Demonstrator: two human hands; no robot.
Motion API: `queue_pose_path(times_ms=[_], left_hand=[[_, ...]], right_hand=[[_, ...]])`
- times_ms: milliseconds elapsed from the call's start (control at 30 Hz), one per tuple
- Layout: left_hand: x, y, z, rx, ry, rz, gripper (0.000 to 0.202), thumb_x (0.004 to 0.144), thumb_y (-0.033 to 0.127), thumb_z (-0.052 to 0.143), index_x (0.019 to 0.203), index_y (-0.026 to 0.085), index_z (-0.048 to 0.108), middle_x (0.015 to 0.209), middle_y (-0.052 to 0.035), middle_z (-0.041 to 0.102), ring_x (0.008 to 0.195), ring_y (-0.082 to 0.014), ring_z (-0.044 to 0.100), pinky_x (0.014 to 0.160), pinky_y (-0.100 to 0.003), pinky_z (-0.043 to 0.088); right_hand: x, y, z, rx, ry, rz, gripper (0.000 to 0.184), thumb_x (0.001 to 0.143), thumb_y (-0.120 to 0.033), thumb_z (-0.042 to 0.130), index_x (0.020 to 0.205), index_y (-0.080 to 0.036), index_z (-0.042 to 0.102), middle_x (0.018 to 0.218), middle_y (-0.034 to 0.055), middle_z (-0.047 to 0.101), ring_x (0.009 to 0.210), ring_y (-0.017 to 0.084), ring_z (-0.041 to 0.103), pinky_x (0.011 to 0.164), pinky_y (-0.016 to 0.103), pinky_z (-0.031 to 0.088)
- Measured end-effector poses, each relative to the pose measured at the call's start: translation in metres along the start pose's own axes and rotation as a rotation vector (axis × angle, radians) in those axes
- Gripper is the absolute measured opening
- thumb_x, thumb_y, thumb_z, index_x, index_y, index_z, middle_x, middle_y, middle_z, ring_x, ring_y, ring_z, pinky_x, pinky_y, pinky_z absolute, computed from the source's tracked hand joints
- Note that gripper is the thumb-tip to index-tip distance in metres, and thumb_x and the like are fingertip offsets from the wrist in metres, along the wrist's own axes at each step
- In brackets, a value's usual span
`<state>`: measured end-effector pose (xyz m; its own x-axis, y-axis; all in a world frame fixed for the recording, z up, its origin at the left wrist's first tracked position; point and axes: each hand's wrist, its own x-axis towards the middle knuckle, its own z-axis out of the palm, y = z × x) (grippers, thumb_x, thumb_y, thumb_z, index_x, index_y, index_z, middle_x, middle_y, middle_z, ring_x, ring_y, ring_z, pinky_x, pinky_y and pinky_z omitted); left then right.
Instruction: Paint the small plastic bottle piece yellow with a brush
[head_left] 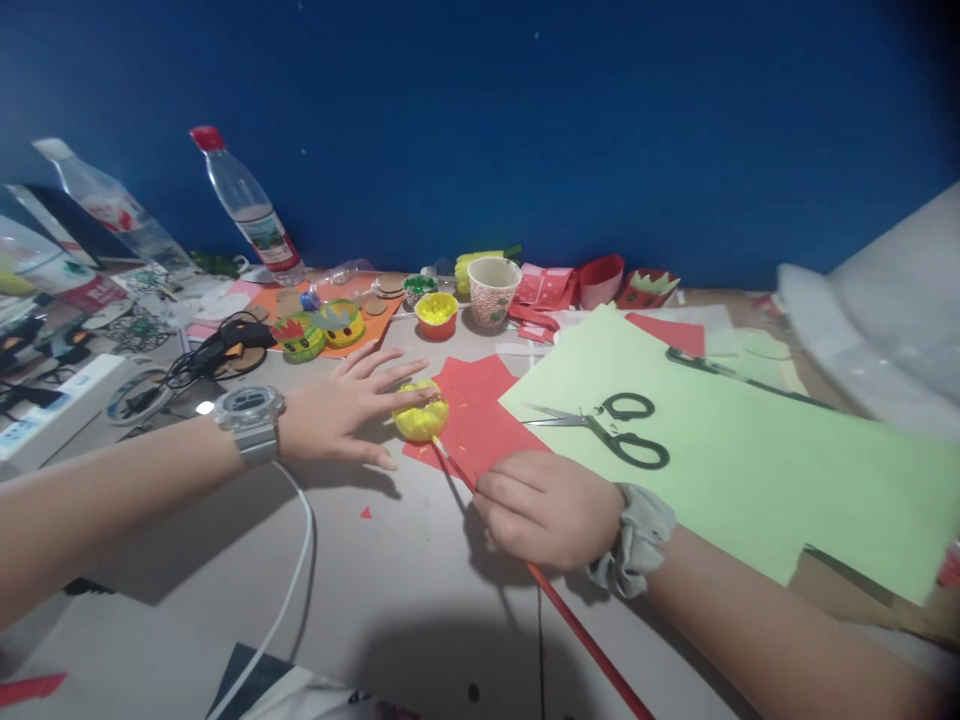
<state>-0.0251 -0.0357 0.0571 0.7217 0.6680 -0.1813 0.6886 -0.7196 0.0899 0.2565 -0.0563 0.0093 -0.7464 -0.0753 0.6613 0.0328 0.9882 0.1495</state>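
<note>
Behind your counter (pixel 420 590) rises a dark blue wall (pixel 480 130). At its foot, on the left side, one clear bottle with red cap (pixel 255 215) leans. Further to the right comes your left hand (pixel 345 400), back upward, with fingers stretched and well spread; it grips nothing around, only one fingertip rests at the top of the yellow piece (pixel 420 424). This small round piece lies at the left part of the red paper (pixel 484 395), upon the counter. It looks glossy, so I judge it light, rather thin, and perhaps slippery if the paint is wet; the rim seems the better place to hold, with soft pressure. The brush (pixel 581 633) touches its near side with the tip. It should be light and stiff, best held low, near the bristles. Your right hand (pixel 544 510) is closed on it so, knuckles upward and wrist low. Beyond it, scissors (pixel 634 440) lie apart on the pale green paper (pixel 765 480).
</note>
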Motion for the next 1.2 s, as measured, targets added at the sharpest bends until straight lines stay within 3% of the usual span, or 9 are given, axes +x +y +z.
queue_pose_path(times_ms=[267,567,667,800,900,1033,1200], left_hand=[[0.001,-0.001,-0.001,-0.002,0.004,0.009,0.085,0.076,0.075,0.044,0.147,0.034,0.021,0.157,-0.0055,0.015,0.14,-0.041,0.013,0.111,-0.061,0.006],[0.001,-0.001,0.0,0.006,0.007,0.011,0.086,0.076,0.076,0.043,0.147,0.033,0.022,0.158,-0.0061,0.014,0.14,-0.041,0.013,0.111,-0.06,0.005],[0.001,-0.001,0.0,0.012,0.019,0.007,0.086,0.075,0.077,0.041,0.147,0.033,0.022,0.157,-0.0061,0.015,0.14,-0.0406,0.014,0.111,-0.06,0.005],[0.002,-0.001,-0.001,0.044,0.002,0.03,0.088,0.072,0.08,0.042,0.146,0.035,0.024,0.158,-0.0062,0.014,0.14,-0.0417,0.013,0.11,-0.06,0.006],[0.003,0.0,-0.001,0.048,0.0,0.038,0.089,0.072,0.081,0.039,0.146,0.035,0.023,0.158,-0.0061,0.013,0.14,-0.0414,0.014,0.11,-0.061,0.007],[0.005,0.0,-0.002,0.034,0.016,0.041,0.088,0.072,0.083,0.036,0.146,0.035,0.026,0.157,-0.0063,0.016,0.139,-0.0427,0.015,0.109,-0.062,0.009],[0.006,0.0,-0.006,0.013,0.018,0.046,0.087,0.071,0.083,0.037,0.144,0.036,0.03,0.156,-0.0062,0.02,0.138,-0.0435,0.016,0.108,-0.063,0.008]], right_hand=[[0.004,-0.002,0.003,-0.017,0.01,0.008,0.017,0.087,-0.031,0.054,0.079,-0.015,0.058,0.071,0.0065,0.063,0.063,0.015,0.056,0.052,0.028,0.046],[0.003,0.0,0.0,0.011,0.002,0.07,0.012,0.089,-0.022,0.049,0.082,-0.016,0.056,0.073,0.0067,0.063,0.066,0.015,0.055,0.058,0.03,0.046],[-0.001,0.003,-0.002,0.29,0.044,0.268,0.009,0.087,-0.019,0.051,0.079,-0.019,0.056,0.071,0.0043,0.063,0.064,0.014,0.054,0.06,0.029,0.045],[-0.007,0.012,-0.005,0.588,0.392,0.821,0.017,0.093,-0.024,0.039,0.081,-0.022,0.052,0.071,0.001,0.06,0.066,0.013,0.058,0.065,0.03,0.048],[-0.007,0.022,-0.002,0.665,0.605,1.106,0.021,0.097,-0.027,0.028,0.083,-0.022,0.044,0.069,-0.0015,0.056,0.058,0.011,0.057,0.058,0.027,0.05],[-0.004,0.029,0.004,0.845,0.645,1.277,0.023,0.095,-0.035,0.036,0.079,-0.021,0.044,0.064,-0.0014,0.059,0.055,0.011,0.059,0.054,0.025,0.051],[-0.003,0.028,0.005,0.95,0.689,1.368,0.023,0.092,-0.038,0.045,0.078,-0.02,0.047,0.061,-0.002,0.062,0.057,0.01,0.061,0.057,0.024,0.052]])
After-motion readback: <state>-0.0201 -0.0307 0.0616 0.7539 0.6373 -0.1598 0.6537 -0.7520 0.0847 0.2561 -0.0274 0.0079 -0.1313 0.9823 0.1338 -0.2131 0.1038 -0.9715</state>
